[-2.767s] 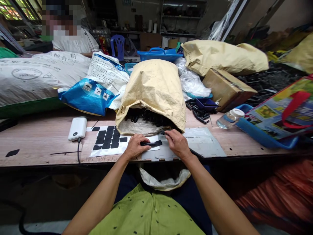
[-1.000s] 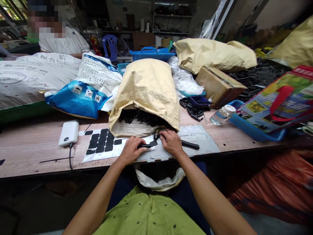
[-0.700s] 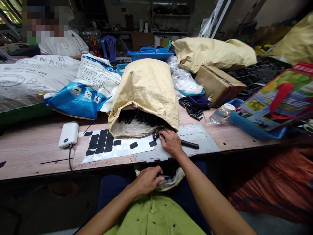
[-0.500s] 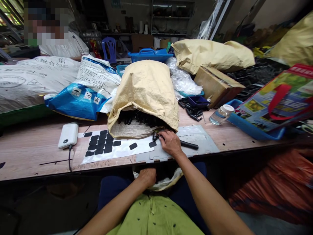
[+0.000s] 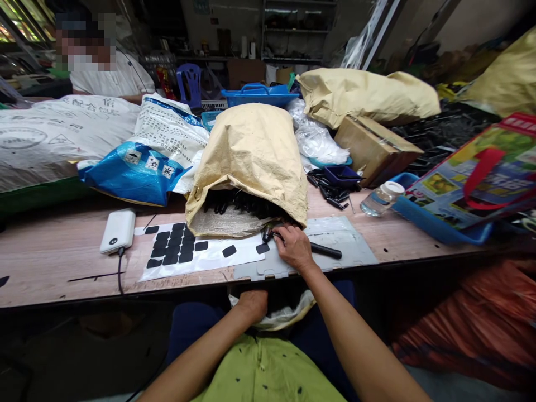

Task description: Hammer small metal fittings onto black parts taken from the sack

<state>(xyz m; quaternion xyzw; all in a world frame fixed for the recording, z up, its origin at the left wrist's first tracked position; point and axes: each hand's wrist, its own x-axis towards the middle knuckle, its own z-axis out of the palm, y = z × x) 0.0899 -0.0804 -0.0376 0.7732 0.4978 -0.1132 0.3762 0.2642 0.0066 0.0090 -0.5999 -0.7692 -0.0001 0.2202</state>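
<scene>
A dim, cluttered workshop; a long wooden table with a pale brown grain runs from left to right across the near scene, its front edge dark; at the far wall, a metal shelving unit stands in shadow, with a blue plastic chair just left of it; at the far left, a window glows yellow-green with daylight; a pale wall rises at the far right; the floor under the table lies in darkness.

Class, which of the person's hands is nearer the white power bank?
Left. The left hand is below the table edge; the right hand is farther right of the white power bank.
</scene>
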